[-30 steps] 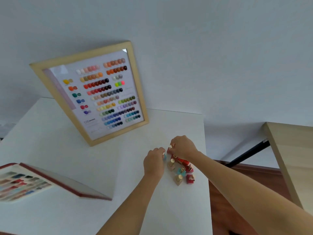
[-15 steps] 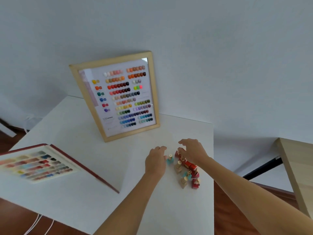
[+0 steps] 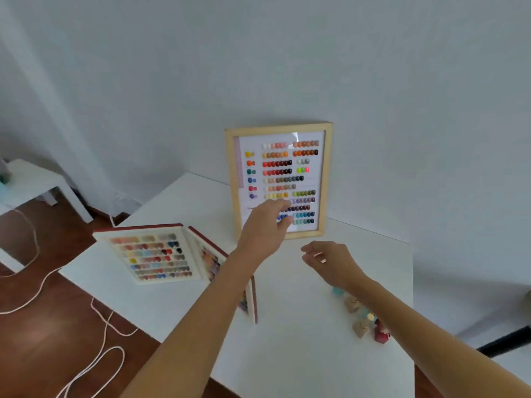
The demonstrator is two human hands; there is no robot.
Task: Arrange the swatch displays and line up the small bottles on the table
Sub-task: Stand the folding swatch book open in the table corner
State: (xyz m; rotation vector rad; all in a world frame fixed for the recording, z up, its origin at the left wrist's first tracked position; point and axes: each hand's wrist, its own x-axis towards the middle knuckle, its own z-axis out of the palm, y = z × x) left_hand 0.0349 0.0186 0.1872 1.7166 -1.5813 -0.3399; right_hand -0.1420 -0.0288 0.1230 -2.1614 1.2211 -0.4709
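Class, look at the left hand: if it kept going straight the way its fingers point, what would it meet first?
Most likely the framed swatch display. The left hand reaches toward the frame's lower part, its fingers overlapping the lower swatch rows. Nothing shows between them, though one view cannot settle the gap.

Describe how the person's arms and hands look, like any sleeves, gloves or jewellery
Both forearms are bare as far as the frame shows, with no sleeve in view. The left hand and right hand wear no gloves. No watch, bracelet or ring can be made out, though the picture is blurred, so small items could be missed.
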